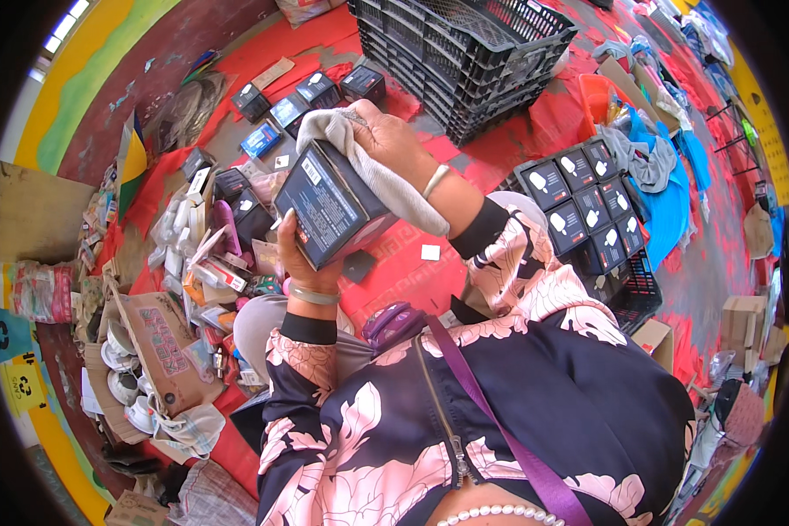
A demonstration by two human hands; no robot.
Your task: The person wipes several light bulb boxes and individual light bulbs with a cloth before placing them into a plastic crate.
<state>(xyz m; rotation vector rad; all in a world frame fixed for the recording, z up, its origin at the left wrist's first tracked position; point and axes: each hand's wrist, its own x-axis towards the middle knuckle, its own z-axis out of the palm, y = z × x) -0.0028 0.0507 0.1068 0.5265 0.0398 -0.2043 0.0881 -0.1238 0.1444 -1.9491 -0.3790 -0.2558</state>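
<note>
A black cardboard box (329, 209) with light printing and a barcode is held up, tilted, in front of my chest. My left hand (305, 261) grips its lower left part, the thumb on the printed side. My right hand (390, 145) is closed on a greyish-white cloth (393, 188), which lies over the box's upper edge and hangs down along its right side. Part of the box is hidden by the cloth. On the floor beyond my hands stand several similar dark boxes (317, 89), with a blue packet (260, 138) beside them.
Stacked black crates (456, 61) stand ahead. To my right, a black crate (644, 294) holds rows of dark boxes (579, 206). Mixed small goods (215, 272) pile up at left, near an open carton (162, 351) with white cups. Red covering (412, 272) lies on the floor.
</note>
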